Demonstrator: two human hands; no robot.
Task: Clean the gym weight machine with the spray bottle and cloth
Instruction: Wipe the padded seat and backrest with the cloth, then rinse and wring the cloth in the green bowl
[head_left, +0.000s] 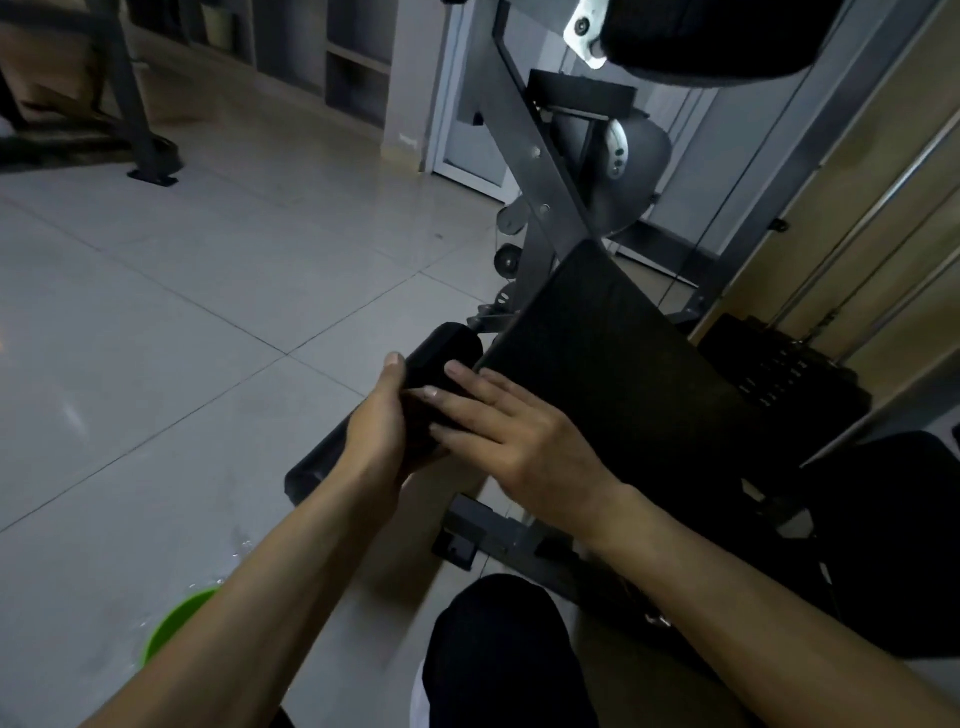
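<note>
While left hand grips roller pad, right hand fingers flat, spread, grey tiled floor, green basin

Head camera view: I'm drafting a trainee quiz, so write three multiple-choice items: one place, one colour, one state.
1. Where is the round green plastic basin? A on the grey tiled floor; B on a table; C on a shelf.
2. What colour is the wide flat padded seat? A red; B black; C blue.
3. How does the right hand lie? A fist; B straight fingers on the black cylindrical foam roller; C hanging free.
A, it sits on tiles; B, the pad is black; B, fingers are flat on the roller.
</note>
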